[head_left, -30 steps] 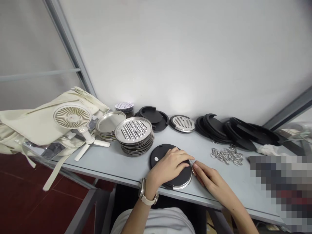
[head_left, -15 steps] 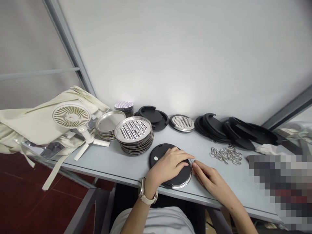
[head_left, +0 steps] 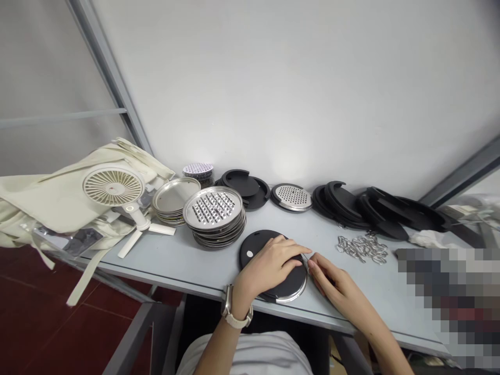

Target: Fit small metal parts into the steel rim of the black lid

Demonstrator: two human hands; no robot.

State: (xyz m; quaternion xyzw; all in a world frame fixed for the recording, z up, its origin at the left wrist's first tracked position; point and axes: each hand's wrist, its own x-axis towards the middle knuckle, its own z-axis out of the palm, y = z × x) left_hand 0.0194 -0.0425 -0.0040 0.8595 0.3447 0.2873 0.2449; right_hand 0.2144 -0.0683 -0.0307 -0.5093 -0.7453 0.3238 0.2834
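A black round holder (head_left: 260, 245) with a white dot and a shiny metal rim (head_left: 292, 298) lies flat near the table's front edge. My left hand (head_left: 271, 263) rests across it and holds it down, its index finger and thumb reaching to the right edge. There, my right hand (head_left: 330, 281) pinches a thin metal ring, mostly hidden by the fingertips. To the right is a pile of similar metal rings (head_left: 363, 249). On the left stands a stack of round metal graters (head_left: 214, 211), teeth side up on top.
Behind are plain metal discs (head_left: 175, 195), black holders (head_left: 236, 182), a grater set in a holder (head_left: 292, 197) and more black holders (head_left: 344, 200) along the wall. A white fan (head_left: 113, 186) and a cream bag (head_left: 54, 200) occupy the left end. A blurred patch covers the right.
Both hands stay at the holder's right edge, with only a tiny shift of the right fingertips. The view has moved very slightly.
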